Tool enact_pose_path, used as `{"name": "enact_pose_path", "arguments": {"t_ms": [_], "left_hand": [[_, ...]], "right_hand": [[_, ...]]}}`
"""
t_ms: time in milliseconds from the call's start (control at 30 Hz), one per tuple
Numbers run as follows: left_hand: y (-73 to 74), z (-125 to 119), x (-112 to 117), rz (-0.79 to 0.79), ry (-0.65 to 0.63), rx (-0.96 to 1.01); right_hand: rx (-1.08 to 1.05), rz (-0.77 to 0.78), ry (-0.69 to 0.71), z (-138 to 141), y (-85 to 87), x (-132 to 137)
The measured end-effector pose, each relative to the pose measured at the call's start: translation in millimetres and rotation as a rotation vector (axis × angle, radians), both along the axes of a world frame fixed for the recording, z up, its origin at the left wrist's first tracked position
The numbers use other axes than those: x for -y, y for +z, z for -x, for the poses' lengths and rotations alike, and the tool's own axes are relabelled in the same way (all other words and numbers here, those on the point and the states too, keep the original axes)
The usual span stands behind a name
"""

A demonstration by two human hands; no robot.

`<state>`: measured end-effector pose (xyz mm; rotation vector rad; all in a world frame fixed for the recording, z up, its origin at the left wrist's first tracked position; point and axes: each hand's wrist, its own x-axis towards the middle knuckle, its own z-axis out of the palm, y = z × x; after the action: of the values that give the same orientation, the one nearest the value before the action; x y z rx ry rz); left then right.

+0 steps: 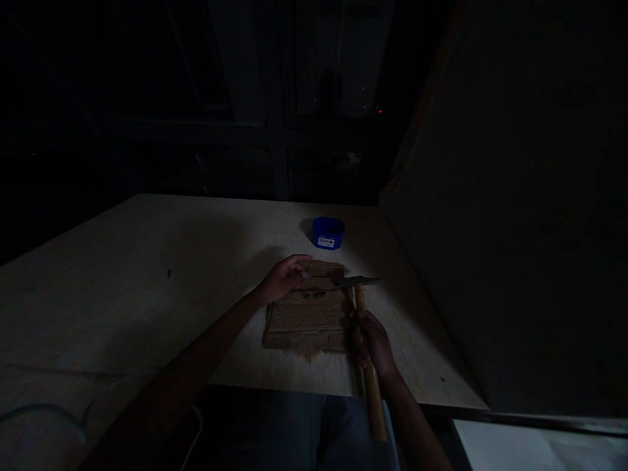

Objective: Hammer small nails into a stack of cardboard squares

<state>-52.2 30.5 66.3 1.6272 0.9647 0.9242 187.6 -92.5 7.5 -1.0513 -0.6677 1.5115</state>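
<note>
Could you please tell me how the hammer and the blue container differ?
The hammer is long and slender; the blue container is short and open-topped.
The hammer is gripped in the right hand; the blue container stands untouched on the tabletop.
The hammer has a brown handle, while the container is deep blue.
Both are dimly lit.

Pale table (206,252), dim light — surface lightly marked. Directly on it: worn cardboard (304,317), near edge torn and ragged; blue container (336,242), open top, label facing near side, just beyond cardboard; small dark bit (169,273) well left; tiny speck (443,379) near right corner.
</note>
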Motion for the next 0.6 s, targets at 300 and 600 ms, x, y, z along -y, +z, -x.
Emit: {"name": "enact_pose_path", "arguments": {"t_ms": [300,600], "left_hand": [[0.8,-11,20,-0.019,0.053,-0.095],[-9.9,-8,21,-0.349,0.04,-0.278]], "right_hand": [[0.0,0.003,0.001,1,3.2,1],[0.019,0.003,-0.008,1,5.2,0]]}}
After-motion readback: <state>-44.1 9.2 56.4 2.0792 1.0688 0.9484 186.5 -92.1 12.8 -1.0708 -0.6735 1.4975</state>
